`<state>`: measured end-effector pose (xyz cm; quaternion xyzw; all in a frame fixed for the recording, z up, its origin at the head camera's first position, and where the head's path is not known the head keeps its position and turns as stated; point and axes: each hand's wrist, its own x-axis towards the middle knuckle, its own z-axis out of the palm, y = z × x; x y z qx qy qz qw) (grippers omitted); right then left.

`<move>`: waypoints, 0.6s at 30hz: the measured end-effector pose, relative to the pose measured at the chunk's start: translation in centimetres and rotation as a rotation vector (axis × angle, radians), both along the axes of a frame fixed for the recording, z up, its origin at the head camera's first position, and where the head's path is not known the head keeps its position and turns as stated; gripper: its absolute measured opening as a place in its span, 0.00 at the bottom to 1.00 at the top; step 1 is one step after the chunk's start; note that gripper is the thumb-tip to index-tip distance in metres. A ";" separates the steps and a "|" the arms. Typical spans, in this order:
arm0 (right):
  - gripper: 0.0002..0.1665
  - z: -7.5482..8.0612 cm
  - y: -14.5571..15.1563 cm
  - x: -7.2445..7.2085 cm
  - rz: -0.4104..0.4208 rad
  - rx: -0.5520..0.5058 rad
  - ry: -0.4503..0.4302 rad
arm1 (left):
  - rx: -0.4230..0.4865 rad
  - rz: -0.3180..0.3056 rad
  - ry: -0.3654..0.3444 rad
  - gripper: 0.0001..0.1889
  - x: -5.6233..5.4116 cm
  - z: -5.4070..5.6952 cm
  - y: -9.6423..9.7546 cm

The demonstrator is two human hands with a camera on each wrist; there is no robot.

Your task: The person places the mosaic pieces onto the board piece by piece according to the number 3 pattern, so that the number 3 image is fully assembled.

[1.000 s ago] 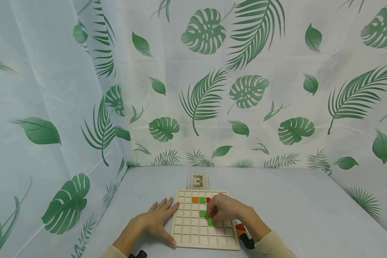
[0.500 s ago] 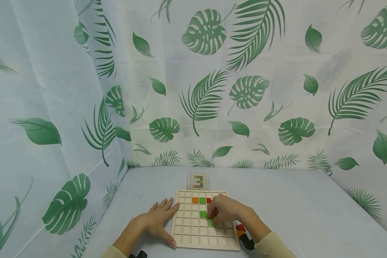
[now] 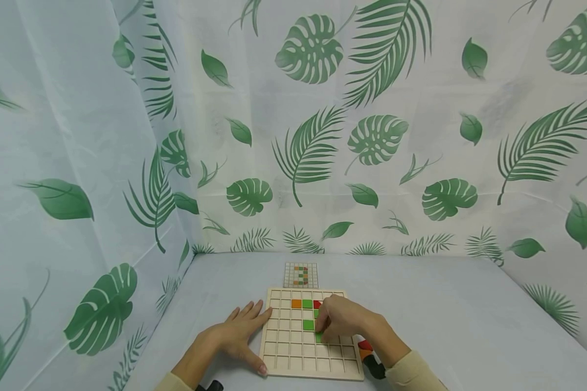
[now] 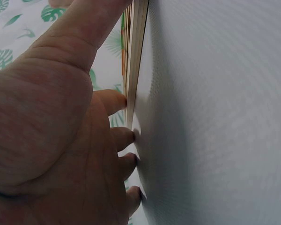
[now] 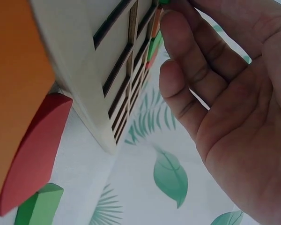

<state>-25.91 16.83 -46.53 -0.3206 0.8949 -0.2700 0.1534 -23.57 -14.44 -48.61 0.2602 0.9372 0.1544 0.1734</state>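
A wooden grid board [image 3: 288,363] lies flat on the table. My left hand [image 3: 238,332] rests with spread fingers at the board's left side, thumb at the near corner; in the left wrist view its fingertips meet the board's edge [image 4: 139,56]. My right hand [image 3: 344,316] is over the right half, thumb and index finger pinching a small green block [image 3: 318,338] at its cell, partly hidden by the fingers. In the grid sit an orange block [image 3: 296,303], a green block [image 3: 307,303], a partly covered red one [image 3: 317,304] and another green block [image 3: 308,325].
Beyond the board lies a small pattern card [image 3: 300,275] with a coloured figure on a grid. Loose blocks sit by the board's right edge, partly under the forearm: an orange block [image 5: 14,93], a red one [image 5: 42,136] and a green one [image 5: 37,206]. Leaf-printed curtains [image 3: 372,163] hang behind.
Both hands stay nearly in place. The right hand's fingertips shift very slightly at the green block.
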 end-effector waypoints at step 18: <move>0.08 0.4 0.9 -0.5 0.042 -0.053 0.029 | 0.000 -0.010 0.001 0.70 0.0 0.0 0.0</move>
